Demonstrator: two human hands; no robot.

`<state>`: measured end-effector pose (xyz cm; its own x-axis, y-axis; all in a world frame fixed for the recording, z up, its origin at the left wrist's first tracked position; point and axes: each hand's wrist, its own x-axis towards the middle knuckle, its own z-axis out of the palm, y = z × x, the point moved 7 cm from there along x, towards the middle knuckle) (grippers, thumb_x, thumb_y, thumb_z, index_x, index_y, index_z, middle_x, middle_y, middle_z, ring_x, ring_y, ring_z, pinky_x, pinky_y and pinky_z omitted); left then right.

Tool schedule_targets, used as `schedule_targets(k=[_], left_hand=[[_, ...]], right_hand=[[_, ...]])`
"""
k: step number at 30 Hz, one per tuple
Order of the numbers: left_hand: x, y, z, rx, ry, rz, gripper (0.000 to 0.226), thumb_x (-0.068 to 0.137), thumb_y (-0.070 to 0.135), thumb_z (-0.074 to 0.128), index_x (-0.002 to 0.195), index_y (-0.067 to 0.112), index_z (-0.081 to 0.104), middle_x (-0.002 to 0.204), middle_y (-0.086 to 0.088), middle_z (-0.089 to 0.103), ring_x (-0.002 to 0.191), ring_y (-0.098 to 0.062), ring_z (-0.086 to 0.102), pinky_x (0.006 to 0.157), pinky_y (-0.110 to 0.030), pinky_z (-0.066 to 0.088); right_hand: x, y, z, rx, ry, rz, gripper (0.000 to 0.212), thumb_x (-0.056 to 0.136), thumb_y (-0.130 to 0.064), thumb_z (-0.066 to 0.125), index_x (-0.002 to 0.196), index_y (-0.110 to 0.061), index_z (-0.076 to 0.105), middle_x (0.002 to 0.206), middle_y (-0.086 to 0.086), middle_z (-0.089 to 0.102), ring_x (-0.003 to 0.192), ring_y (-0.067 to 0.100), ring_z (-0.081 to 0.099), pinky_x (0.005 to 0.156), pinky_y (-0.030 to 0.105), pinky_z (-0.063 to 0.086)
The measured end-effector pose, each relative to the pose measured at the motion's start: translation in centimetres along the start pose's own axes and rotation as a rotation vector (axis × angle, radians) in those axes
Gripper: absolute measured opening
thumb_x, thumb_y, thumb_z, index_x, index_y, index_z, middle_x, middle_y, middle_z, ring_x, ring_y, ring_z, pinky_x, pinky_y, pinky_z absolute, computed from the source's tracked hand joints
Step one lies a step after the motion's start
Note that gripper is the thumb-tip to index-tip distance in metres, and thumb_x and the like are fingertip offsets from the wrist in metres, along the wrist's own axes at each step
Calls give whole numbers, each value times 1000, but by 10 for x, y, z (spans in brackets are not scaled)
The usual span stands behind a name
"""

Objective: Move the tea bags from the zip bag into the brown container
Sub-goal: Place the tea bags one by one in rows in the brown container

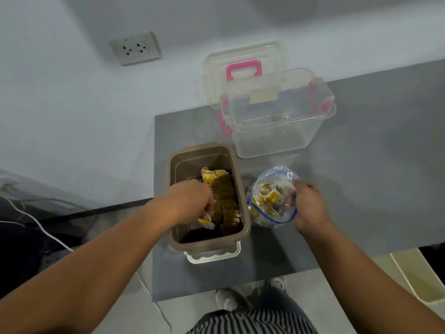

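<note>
Mid-transfer: the left hand point(192, 201), fingers curled round a few tea bags point(205, 221), sets them inside the brown container point(199, 151). At its 3 o'clock, the right hand point(310, 206) grips the part-full zip bag point(272, 189) on the counter point(361, 165). The next move probably calls for letting go and reaching back into the bag.

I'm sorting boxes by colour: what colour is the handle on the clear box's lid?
Pink; the handle shows best in the head view.
</note>
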<state>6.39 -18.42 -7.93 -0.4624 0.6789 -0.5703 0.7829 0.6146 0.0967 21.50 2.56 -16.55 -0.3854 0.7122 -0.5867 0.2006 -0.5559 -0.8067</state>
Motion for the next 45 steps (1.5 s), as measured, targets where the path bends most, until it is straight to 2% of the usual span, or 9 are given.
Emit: schedule_targets(k=[7, 12, 18, 23, 30, 36, 38, 41, 45], left_hand=[[16, 6, 16, 36, -7, -31, 10, 85, 14, 69, 83, 23, 75, 94, 2, 65, 75, -14, 61, 77, -35, 58], [26, 5, 17, 8, 31, -92, 7, 80, 26, 77, 76, 23, 72, 82, 7, 66, 79, -15, 64, 73, -39, 59], [30, 4, 24, 18, 30, -132, 19, 78, 35, 79, 86, 20, 70, 83, 3, 65, 79, -18, 64, 75, -41, 59], [29, 6, 24, 44, 56, -149, 19, 81, 37, 75, 92, 22, 71, 88, 1, 62, 83, -20, 63, 78, -41, 59], [14, -3, 5, -123, 125, -196, 13, 79, 33, 77, 69, 30, 69, 79, 11, 69, 77, -10, 67, 76, -31, 55], [-10, 25, -53, -314, 448, -167, 15, 84, 40, 72, 79, 26, 74, 73, 13, 69, 70, -3, 63, 67, -23, 49], [-15, 54, -70, -362, 539, -102, 13, 87, 38, 70, 81, 27, 73, 74, 15, 66, 69, 1, 59, 64, -14, 41], [-9, 98, -77, -367, 523, 2, 8, 89, 33, 70, 91, 27, 75, 81, 12, 69, 75, -1, 62, 74, -21, 50], [25, 132, -61, -168, 421, -43, 15, 86, 30, 67, 98, 27, 75, 98, 4, 73, 93, -18, 68, 82, -31, 55]], right_hand=[[-1, 8, -4, 7, 38, 28, 29, 96, -19, 60, 117, 1, 58, 106, 19, 69, 95, 34, 69, 87, 51, 59], [-3, 9, -4, 56, 28, 24, 20, 95, -16, 61, 108, -1, 58, 104, 25, 67, 90, 30, 66, 89, 51, 57], [-2, 12, -8, 59, 31, 20, 10, 98, -17, 58, 90, -14, 53, 89, 8, 63, 83, 25, 63, 80, 43, 55], [-4, 9, -7, 23, -32, 38, 10, 98, -19, 60, 101, -9, 56, 101, 15, 67, 91, 31, 67, 81, 46, 58], [-9, 0, -12, -91, -132, 39, 37, 102, -21, 57, 122, 10, 55, 117, 35, 64, 101, 45, 66, 97, 58, 52], [-6, -5, -10, -95, -193, 23, 19, 103, -21, 56, 94, -4, 55, 82, 16, 58, 67, 23, 55, 66, 37, 51], [-5, -5, -8, -87, -212, 24, 19, 103, -20, 56, 94, -3, 54, 81, 15, 58, 70, 25, 55, 68, 42, 52], [-3, -6, -8, -90, -234, 22, 21, 102, -22, 59, 92, -4, 55, 90, 20, 63, 82, 30, 61, 82, 52, 56], [6, -7, -8, -103, -260, -14, 22, 102, -19, 57, 86, -7, 52, 85, 18, 60, 77, 25, 58, 65, 36, 53]])
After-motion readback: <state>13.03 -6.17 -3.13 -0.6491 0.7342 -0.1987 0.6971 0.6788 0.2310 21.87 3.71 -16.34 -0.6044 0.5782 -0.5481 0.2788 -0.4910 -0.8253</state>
